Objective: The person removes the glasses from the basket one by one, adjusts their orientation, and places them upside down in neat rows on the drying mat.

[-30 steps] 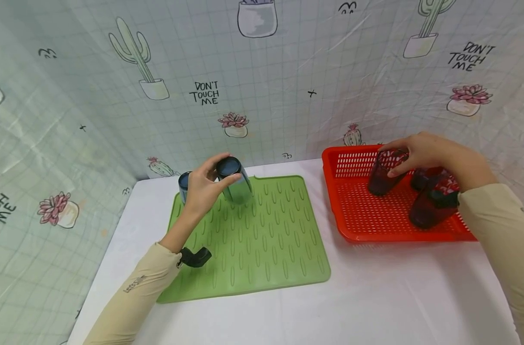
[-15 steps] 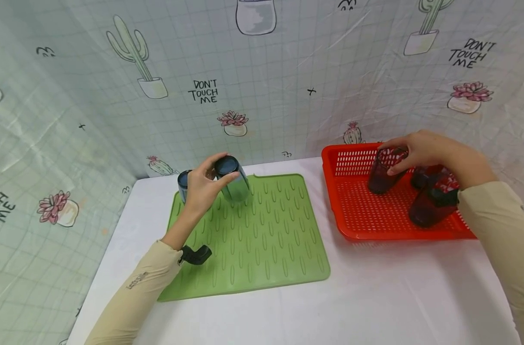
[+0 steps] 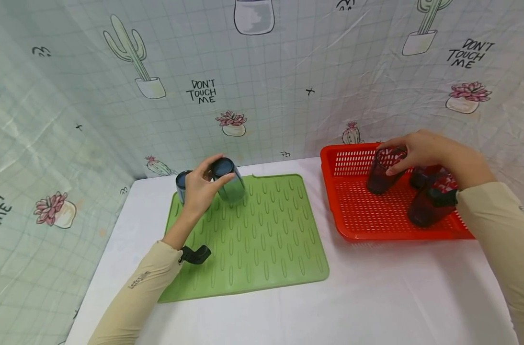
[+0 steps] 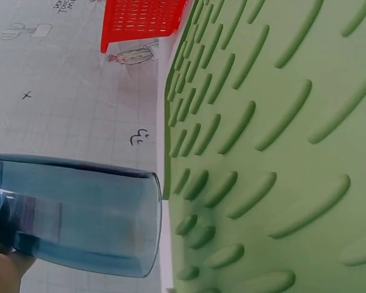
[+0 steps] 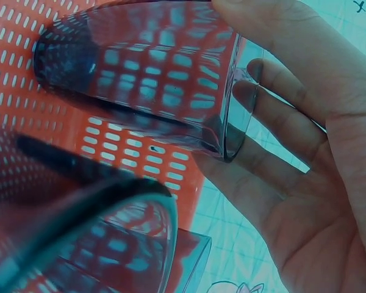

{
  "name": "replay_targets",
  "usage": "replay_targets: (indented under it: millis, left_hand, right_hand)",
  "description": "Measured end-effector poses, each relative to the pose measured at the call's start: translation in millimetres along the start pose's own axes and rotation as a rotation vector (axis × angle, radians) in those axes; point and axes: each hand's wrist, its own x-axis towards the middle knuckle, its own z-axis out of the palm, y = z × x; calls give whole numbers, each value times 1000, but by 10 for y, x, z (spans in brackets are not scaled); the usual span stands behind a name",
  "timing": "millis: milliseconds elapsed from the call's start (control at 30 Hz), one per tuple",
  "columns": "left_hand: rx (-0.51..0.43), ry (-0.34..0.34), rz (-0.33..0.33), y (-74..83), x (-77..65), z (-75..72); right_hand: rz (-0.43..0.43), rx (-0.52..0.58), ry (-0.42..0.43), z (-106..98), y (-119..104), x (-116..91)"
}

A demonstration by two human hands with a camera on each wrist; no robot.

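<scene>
The left hand (image 3: 199,189) pinches a blue see-through cup (image 3: 233,189) by its upturned bottom, likely so its mouth faces the bumpy green mat (image 3: 262,249). Well apart, in the red plastic basket (image 3: 360,211), the right hand (image 3: 423,152) pinches a dark see-through cup (image 3: 379,179) by its rim, probably the easiest part.

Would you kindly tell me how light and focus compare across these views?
Head: soft light, sheen on the patterned cloth; left wrist: soft shadow on the green mat near the blue glass; right wrist: cyan cast over the right hand, foreground glass blurred.
</scene>
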Motion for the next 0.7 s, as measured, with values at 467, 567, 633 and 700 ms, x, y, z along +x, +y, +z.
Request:
replay_targets:
  millis: [467,567,633,700]
  left_hand:
    - [58,9,-29,219,-48,2]
    - [65,9,-27,246,-52,-2]
    - [64,10,-25,244,-54,-3]
    - [64,12,-22,234,-55,-4]
  right_hand:
    - [14,8,-1,17,11,6]
    - [19,5,-3,16,10,7]
    - [23,3,-3,14,11,9]
    - [26,1,-3,12,11,11]
